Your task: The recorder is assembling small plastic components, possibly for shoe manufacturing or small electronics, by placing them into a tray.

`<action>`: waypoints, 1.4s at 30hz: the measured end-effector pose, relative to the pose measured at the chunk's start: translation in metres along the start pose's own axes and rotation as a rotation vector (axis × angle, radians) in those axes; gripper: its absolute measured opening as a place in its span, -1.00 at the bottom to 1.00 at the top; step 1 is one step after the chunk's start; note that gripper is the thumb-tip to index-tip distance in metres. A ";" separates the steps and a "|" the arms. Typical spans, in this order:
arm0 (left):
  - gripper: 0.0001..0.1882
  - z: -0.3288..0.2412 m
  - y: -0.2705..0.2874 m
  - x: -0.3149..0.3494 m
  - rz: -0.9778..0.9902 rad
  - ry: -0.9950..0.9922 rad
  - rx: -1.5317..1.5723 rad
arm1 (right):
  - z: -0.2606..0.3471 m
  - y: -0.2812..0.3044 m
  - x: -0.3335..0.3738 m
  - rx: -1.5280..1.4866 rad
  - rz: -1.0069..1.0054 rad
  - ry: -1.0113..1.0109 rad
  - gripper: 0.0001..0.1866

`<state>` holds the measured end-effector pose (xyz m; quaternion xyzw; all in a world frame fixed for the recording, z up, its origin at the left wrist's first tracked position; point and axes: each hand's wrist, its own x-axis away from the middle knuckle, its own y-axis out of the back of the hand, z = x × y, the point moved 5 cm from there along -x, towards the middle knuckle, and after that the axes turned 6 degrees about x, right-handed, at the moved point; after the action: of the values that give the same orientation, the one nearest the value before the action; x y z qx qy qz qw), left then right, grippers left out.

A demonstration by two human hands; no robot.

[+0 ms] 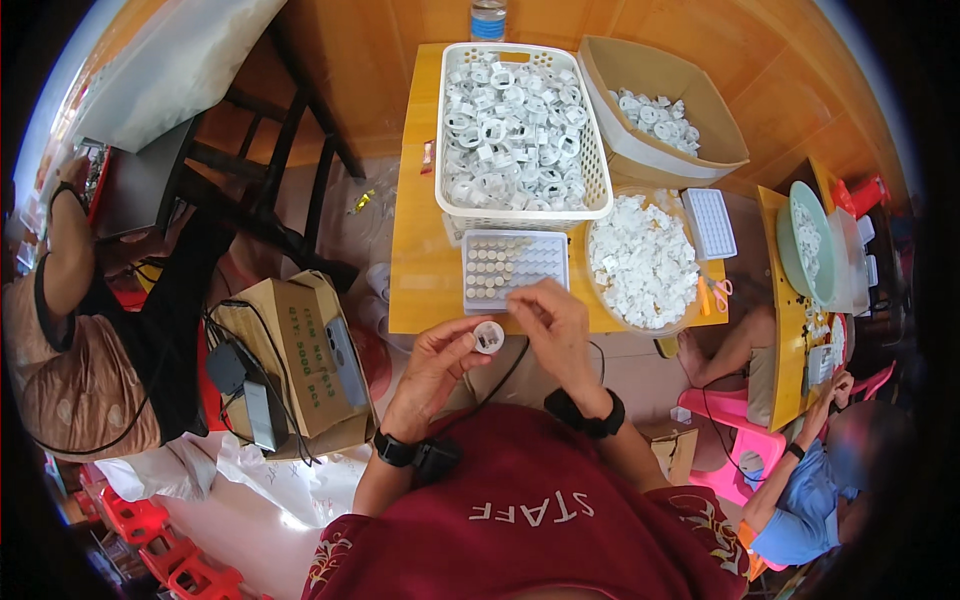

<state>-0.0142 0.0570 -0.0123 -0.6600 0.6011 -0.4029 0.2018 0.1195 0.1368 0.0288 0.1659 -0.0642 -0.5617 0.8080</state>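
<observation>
Left hand [435, 362] grips a round white housing [488, 338] between thumb and fingers, just off the near edge of the desk [415, 250]; its inner detail is too small to make out. Right hand [562, 330], apart from it, has fingertips bunched by the tray [545, 262]; whether they pinch anything cannot be told. Bottle [488, 24] behind the white basket [600, 165] is cut off at the top.

My head-worn fisheye view, looking steeply down and forward past a maroon shirt [540, 465], hands [432, 362] close below, yellow desk [418, 240] just beyond, edges curving.
</observation>
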 end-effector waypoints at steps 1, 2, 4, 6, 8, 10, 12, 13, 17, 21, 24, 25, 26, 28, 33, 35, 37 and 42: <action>-0.70 0.001 0.004 0.000 -0.001 -0.014 0.039 | 0.008 0.004 -0.007 0.247 -0.084 0.167 -0.93; -0.71 0.000 0.007 0.001 -0.002 -0.028 0.079 | 0.005 0.003 -0.011 0.249 -0.081 0.168 -0.93; -0.71 -0.002 0.007 0.001 0.001 -0.036 0.087 | 0.004 0.003 -0.017 0.410 -0.156 0.220 -0.91; -0.72 -0.003 0.008 0.000 0.001 -0.045 0.096 | 0.006 0.000 -0.020 0.437 -0.153 0.226 -0.92; -0.72 -0.004 0.008 0.001 -0.004 -0.034 0.079 | 0.006 -0.003 -0.021 0.463 -0.148 0.231 -0.93; -0.71 -0.003 0.008 0.001 -0.002 -0.034 0.084 | 0.007 -0.005 -0.022 0.533 -0.154 0.273 -0.94; -0.71 -0.002 0.009 0.001 -0.001 -0.032 0.088 | 0.008 -0.004 -0.019 0.586 -0.150 0.265 -0.94; -0.71 -0.002 0.010 0.001 0.003 -0.028 0.092 | 0.008 -0.003 -0.017 0.637 -0.148 0.256 -0.94; -0.72 -0.003 0.009 0.001 -0.006 -0.011 0.100 | 0.006 0.004 -0.014 0.618 -0.117 0.204 -0.94; -0.72 -0.003 0.006 0.000 -0.008 -0.006 0.098 | 0.007 0.004 -0.017 0.570 -0.161 0.210 -0.94; -0.72 -0.002 0.005 0.000 -0.009 -0.008 0.087 | 0.010 -0.003 -0.022 0.566 -0.162 0.271 -0.94; -0.71 -0.002 0.005 0.000 -0.004 -0.005 0.091 | 0.011 -0.005 -0.023 0.579 -0.163 0.297 -0.93; -0.71 -0.002 0.005 0.000 0.001 -0.002 0.095 | 0.011 -0.006 -0.024 0.579 -0.164 0.295 -0.93; -0.71 -0.002 0.006 0.001 0.000 -0.004 0.103 | 0.008 -0.008 -0.025 0.587 -0.147 0.265 -0.92; -0.71 0.000 0.009 0.000 -0.011 0.000 0.113 | 0.009 -0.009 -0.029 0.586 -0.124 0.252 -0.93; -0.70 0.000 0.010 0.000 -0.021 0.004 0.111 | 0.008 -0.010 -0.030 0.579 -0.102 0.253 -0.93; -0.70 0.000 0.010 0.000 -0.016 0.005 0.119 | 0.005 -0.011 -0.030 0.530 -0.082 0.247 -0.92; -0.70 -0.001 0.010 0.001 -0.017 0.005 0.133 | -0.002 -0.012 -0.029 0.463 -0.063 0.259 -0.87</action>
<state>-0.0218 0.0547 -0.0190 -0.6491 0.5679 -0.4454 0.2403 0.0990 0.1602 0.0249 0.4187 -0.0816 -0.5309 0.7322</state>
